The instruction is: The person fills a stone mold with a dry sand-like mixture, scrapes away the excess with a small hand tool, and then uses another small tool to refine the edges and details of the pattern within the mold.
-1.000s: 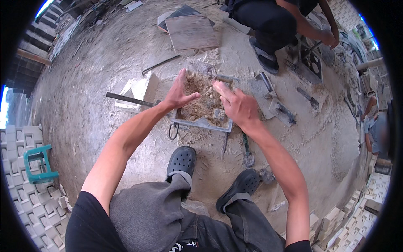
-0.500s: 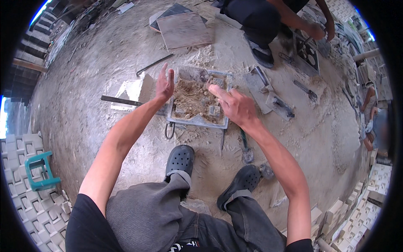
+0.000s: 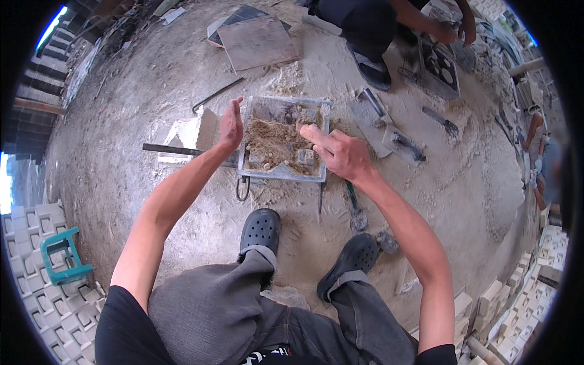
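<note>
A square metal-edged mould frame (image 3: 283, 177) lies on the ground before me, partly filled with tan sand (image 3: 271, 137). Small grey blocks (image 3: 306, 157) sit in the sand along its right side. My left hand (image 3: 231, 126) stands on edge by the frame's left rim, open and flat, with nothing in it. Over the right rim reaches my right hand (image 3: 345, 157), its sandy forefinger stretched into the sand and the other fingers partly bent. I see nothing held in it; the undersides of its fingers are hidden.
Left of the frame are a pale block (image 3: 188, 134) and a metal bar (image 3: 173, 148). Trowels (image 3: 404, 146) lie at right, near flat boards (image 3: 365, 115). Square tiles (image 3: 258, 45) lie farther off. A co-worker (image 3: 371, 36) crouches at a second mould (image 3: 441, 67). A teal stool (image 3: 64, 258) stands at left.
The whole view has shifted slightly. My left hand has turned more edge-on beside the frame's left rim. My right forefinger stays at the sand, a little lower.
</note>
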Available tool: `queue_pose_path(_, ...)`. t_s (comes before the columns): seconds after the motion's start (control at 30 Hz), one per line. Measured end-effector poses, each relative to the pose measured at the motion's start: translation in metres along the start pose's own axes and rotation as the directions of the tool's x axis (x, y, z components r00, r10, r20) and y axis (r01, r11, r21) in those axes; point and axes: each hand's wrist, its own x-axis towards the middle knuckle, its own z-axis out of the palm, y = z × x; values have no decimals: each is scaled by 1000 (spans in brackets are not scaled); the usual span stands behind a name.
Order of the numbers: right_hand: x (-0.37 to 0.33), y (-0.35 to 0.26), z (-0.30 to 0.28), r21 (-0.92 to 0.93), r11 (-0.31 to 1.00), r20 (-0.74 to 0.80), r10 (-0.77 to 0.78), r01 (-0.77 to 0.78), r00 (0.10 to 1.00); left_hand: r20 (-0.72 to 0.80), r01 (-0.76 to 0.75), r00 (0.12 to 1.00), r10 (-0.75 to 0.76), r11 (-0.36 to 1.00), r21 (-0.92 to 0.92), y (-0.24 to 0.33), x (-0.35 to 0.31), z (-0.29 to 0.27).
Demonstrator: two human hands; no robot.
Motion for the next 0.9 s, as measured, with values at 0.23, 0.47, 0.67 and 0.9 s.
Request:
queue_pose_path(0.23, -20, -4, -5, 11, 999, 90, -53, 52, 995, 105, -215, 973, 204, 972, 100, -10, -29, -11)
queue_pose_path(0.47, -50, 4, -3, -91, 959, 43, -266, 269, 963, 249, -451, 863, 440, 893, -17, 0, -81, -11)
queue_pose_path(0.67, -69, -4, -2, -113, 956, 37, -267, 270, 963, 281, -421, 860, 426, 903, -81, -8, -94, -17)
queue_pose_path(0.9, -72, 0, -5, -56, 972, -39, -232, 229, 972, 380, -556, 798, 468, 815, 164, -6, -101, -28)
